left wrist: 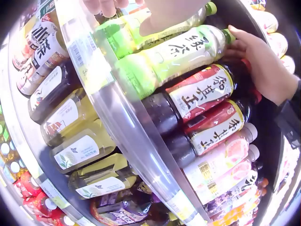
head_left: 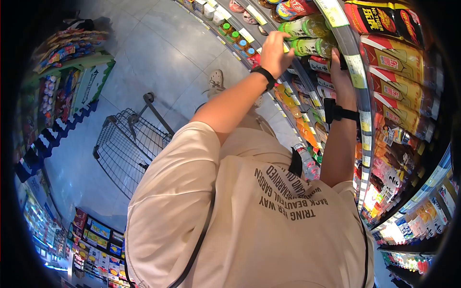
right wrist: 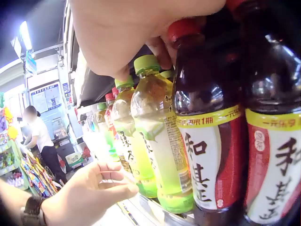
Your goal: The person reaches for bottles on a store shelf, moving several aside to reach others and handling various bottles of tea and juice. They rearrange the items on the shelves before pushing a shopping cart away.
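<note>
Two green-capped green tea bottles stand side by side at the shelf edge. My right hand point(head_left: 342, 79) reaches in behind the nearer green tea bottle point(left wrist: 174, 56), its fingers curled about the capped end; in the right wrist view this hand point(right wrist: 136, 28) hangs over the caps. The other green tea bottle point(head_left: 303, 28) stands just beyond. My left hand point(head_left: 276, 52) is at the bottles' base end with fingers loosely bent, holding nothing. In the right wrist view the left thumb lies close to a bottle's bottom. Red-labelled dark tea bottles point(right wrist: 202, 155) stand right beside the green ones.
A clear shelf lip with price tags point(head_left: 356, 72) runs past the bottles. Lower shelves hold more drinks point(left wrist: 75, 150); yellow packs point(head_left: 389, 67) fill the shelf on the right. A wire shopping cart point(head_left: 127, 149) stands on the floor. Another person point(right wrist: 42, 141) is in the background.
</note>
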{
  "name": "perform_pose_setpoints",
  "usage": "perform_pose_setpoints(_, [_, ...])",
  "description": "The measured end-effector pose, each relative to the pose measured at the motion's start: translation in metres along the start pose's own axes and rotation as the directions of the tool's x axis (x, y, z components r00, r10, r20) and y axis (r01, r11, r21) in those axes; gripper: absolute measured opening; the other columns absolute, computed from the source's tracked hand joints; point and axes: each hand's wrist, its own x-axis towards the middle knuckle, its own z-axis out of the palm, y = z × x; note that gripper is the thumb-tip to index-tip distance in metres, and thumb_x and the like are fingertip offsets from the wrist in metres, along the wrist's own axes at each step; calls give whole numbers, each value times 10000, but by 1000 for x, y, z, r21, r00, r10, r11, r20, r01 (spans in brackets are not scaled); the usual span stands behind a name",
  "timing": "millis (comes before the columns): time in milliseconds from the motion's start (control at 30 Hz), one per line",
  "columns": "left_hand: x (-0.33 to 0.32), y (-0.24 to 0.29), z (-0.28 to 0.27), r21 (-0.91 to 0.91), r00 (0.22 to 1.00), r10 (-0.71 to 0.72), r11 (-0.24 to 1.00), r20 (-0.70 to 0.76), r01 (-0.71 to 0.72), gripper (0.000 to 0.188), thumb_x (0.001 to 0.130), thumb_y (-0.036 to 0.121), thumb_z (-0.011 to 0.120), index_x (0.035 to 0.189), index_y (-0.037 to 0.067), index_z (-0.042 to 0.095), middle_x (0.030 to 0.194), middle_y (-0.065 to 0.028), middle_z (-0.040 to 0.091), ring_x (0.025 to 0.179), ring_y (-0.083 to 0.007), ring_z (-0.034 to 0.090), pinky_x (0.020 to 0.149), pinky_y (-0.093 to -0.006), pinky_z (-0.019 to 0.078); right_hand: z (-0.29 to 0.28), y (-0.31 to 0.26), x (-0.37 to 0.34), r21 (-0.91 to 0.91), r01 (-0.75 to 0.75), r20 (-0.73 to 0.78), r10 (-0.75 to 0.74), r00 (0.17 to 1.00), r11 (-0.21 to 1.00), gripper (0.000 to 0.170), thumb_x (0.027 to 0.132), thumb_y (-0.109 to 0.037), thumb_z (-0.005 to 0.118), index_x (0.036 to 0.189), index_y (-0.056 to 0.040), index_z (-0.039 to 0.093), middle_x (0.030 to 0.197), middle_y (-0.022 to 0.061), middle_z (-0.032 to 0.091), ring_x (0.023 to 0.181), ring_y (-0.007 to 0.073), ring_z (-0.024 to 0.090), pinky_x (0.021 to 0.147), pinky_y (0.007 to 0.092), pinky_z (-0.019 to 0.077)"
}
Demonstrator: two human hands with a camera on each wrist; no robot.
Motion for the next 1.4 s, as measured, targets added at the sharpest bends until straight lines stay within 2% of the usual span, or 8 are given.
perform_pose_setpoints(133, [9, -6, -6, -83, 987, -157, 984, 26, 159, 548, 792, 149, 798, 1291, 59, 592, 1227, -180, 598, 1166, -405, 601, 990, -477, 502, -10, -7, -7, -40, 6, 79, -2, 997, 999, 523, 971, -392, 689, 1334, -22, 620, 1335, 216, 656, 1234, 367, 615, 1065, 424, 455])
perform_pose_setpoints(267, [22, -26, -1, 30, 986, -104, 994, 127, 101, 606, 840, 217, 780, 1406, 108, 595, 1274, -154, 665, 1135, -367, 654, 985, -473, 517, -8, -7, 5, -29, -6, 77, 8, 997, 1000, 478, 963, -357, 706, 1304, -29, 639, 1280, 194, 690, 1187, 349, 648, 1020, 424, 482])
perform_pose_setpoints(400, [30, -31, -1, 78, 992, -88, 994, 95, 81, 480, 838, 198, 809, 1289, 74, 699, 1099, -217, 733, 931, -372, 713, 849, -433, 571, -11, -22, 5, -5, 22, 4, -22, 1000, 1000, 441, 940, -314, 740, 1257, -20, 657, 1187, 184, 726, 1091, 332, 691, 944, 422, 521])
perform_pose_setpoints(900, [31, -30, -8, 170, 982, -126, 980, 143, 101, 471, 892, 354, 773, 1344, 255, 687, 818, -168, 736, 767, -373, 704, 699, -481, 560, -4, -15, 6, 63, 138, -56, -135, 989, 988, 360, 949, -205, 711, 1248, -13, 657, 1106, 166, 745, 1006, 299, 716, 882, 398, 553])
perform_pose_setpoints(1133, [25, -31, -2, 238, 987, -113, 968, 115, 83, 500, 911, 380, 735, 1395, 297, 643, 1019, -124, 765, 805, -383, 710, 709, -493, 573, -11, -23, -5, -12, 197, -31, -197, 980, 980, 435, 998, -376, 622, 1212, 0, 671, 1094, 214, 738, 1010, 390, 707, 871, 450, 551])
perform_pose_setpoints(1233, [24, -30, -5, 166, 975, -127, 981, 181, 97, 569, 913, 354, 725, 1448, 216, 587, 1284, -135, 703, 1036, -369, 703, 859, -465, 582, -4, -5, -20, -174, 158, 29, -156, 987, 972, 563, 1006, -479, 570, 1203, 41, 661, 1092, 277, 720, 1038, 463, 680, 880, 511, 535])
perform_pose_setpoints(1300, [24, -24, -15, 139, 954, -154, 983, 258, 121, 589, 928, 335, 678, 1470, 152, 538, 1440, -162, 603, 1173, -360, 661, 963, -464, 557, -17, -51, -30, -317, -74, 180, 136, 974, 946, 658, 1013, -520, 530, 1227, 96, 619, 1094, 357, 678, 1047, 519, 644, 893, 560, 510])
perform_pose_setpoints(1400, [21, -19, -24, 36, 916, -220, 975, 337, 221, 585, 937, 305, 650, 1486, 144, 527, 1508, -147, 547, 1245, -356, 620, 1012, -455, 534, -6, -50, -43, -378, 168, 96, -142, 985, 910, 731, 1025, -480, 522, 1394, 146, 436, 1199, 408, 603, 1094, 563, 590, 947, 588, 458])
